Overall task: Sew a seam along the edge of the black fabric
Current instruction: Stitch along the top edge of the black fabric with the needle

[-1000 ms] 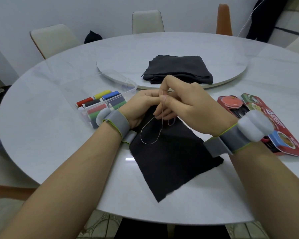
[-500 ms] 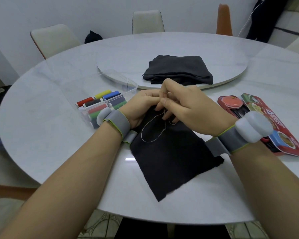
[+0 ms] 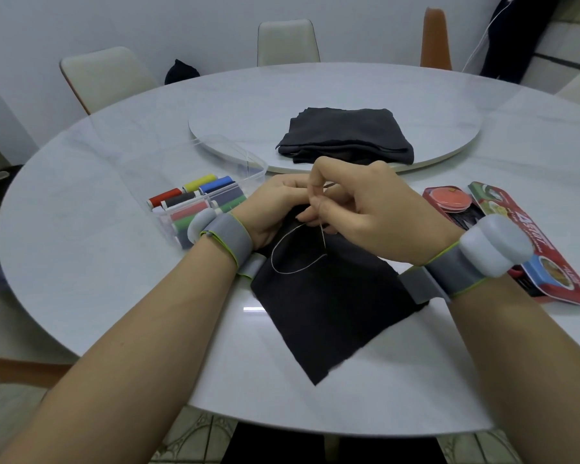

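The fabric (image 3: 332,306) lay flat at the near edge of the tabletop (image 3: 81,262), about midway along it, turned so one corner pointed at the person. That put its far edge, the one being sewn, right under both hands.

The left hand (image 3: 275,205) curled over that far edge and appeared to grip it. This was probably to lift the edge and hold it taut so a stitch could pass through, though the fingertips were hidden behind the other hand. The right hand (image 3: 365,212) had thumb and forefinger pinched together, holding the pale thread (image 3: 282,266) just above the cloth, with its other fingers tucked loosely beneath. Whether the needle was also in that pinch was too fine to tell. From the pinch the thread ran down to the fabric and lay in a slack loop on it, which suggested a stitch not yet drawn tight.

A clear box of spools (image 3: 198,202) sat just left of the left wrist, and a red kit (image 3: 516,236) lay toward the right edge, beside the right wrist, both within easy reach. Further in, a folded dark stack (image 3: 345,135) rested on the near rim of the turntable (image 3: 449,152) at the tabletop's centre, out of the way of the work.
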Tool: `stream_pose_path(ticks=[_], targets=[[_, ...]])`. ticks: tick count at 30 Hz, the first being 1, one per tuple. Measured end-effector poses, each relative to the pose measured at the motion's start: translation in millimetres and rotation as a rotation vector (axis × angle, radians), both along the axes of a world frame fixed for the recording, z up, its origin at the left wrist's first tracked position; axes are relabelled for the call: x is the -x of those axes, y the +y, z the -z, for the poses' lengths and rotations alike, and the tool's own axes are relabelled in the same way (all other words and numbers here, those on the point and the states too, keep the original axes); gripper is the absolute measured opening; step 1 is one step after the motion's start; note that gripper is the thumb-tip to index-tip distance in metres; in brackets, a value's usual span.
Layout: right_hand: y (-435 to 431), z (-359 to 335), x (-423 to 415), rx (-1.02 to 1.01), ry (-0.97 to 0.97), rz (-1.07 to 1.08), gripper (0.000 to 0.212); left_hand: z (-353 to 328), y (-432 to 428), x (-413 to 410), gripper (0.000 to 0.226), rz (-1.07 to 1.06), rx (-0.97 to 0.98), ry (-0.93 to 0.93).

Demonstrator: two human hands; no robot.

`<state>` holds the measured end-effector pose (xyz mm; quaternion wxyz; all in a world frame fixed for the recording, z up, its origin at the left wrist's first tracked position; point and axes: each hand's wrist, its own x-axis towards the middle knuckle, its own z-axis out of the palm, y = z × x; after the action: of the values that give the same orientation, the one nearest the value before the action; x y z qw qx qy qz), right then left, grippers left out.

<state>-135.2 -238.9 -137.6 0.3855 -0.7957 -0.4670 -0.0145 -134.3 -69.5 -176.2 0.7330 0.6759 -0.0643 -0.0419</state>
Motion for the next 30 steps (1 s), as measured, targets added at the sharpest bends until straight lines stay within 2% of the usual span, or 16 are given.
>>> stream_pose_path(ticks=[3, 7, 11, 15, 18, 20, 24, 27, 30], targets=[[0, -1, 1, -0.011, 0.013, -0.017, 0.005, -2, -1, 1, 0.031, -0.002, -0.010, 0.000], [-1, -1, 1, -0.020, 0.012, -0.022, 0.007, -3, -1, 2, 0.056, 0.027, -0.019, -0.001], [-1, -1, 3, -0.022, -0.012, -0.026, 0.007, -5, -2, 4, 0.059, 0.014, -0.049, 0.000], [2, 0, 3, -0.014, -0.048, -0.026, 0.005, -6, -1, 5, 0.048, -0.040, -0.114, 0.006], [4, 2, 4, -0.014, -0.011, -0.060, 0.005, -8, 0, 7, 0.049, -0.068, -0.175, 0.028], [5, 2, 6, -0.016, 0.005, -0.072, 0.006, -10, 0, 8, 0.039, -0.060, -0.211, 0.030], [6, 3, 10, -0.015, 0.133, -0.145, 0.006, -9, 3, 6, 0.029, -0.060, -0.223, 0.041], [14, 7, 14, -0.001, 0.112, -0.164, 0.006, -8, 4, 7, 0.024, -0.034, -0.222, 0.050], [20, 11, 24, 0.006, 0.204, -0.231, 0.007, -13, -1, 11, 0.022, -0.054, -0.278, 0.054]])
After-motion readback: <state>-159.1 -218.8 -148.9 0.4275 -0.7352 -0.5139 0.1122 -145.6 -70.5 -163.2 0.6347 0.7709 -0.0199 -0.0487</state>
